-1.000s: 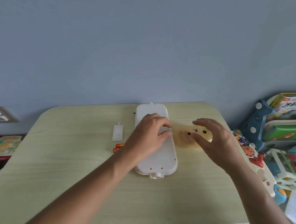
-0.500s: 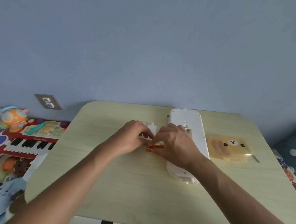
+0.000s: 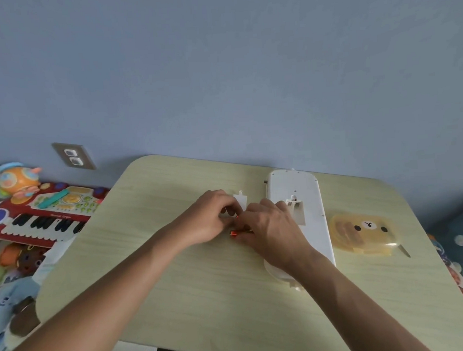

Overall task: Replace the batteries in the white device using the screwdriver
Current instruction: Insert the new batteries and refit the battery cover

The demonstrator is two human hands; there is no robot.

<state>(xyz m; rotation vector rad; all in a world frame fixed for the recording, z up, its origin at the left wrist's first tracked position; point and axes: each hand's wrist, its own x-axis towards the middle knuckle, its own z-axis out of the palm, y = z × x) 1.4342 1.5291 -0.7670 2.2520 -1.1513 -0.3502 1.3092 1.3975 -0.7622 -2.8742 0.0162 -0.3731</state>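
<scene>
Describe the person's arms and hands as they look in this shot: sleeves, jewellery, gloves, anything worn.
Both forearms are bare from the bottom edge of the picture up to the wrists; no sleeve shows. The left hand and the right hand wear no gloves, and no watch, bracelet or ring can be seen. The fingertips are curled out of sight, so nails cannot be judged.
</scene>
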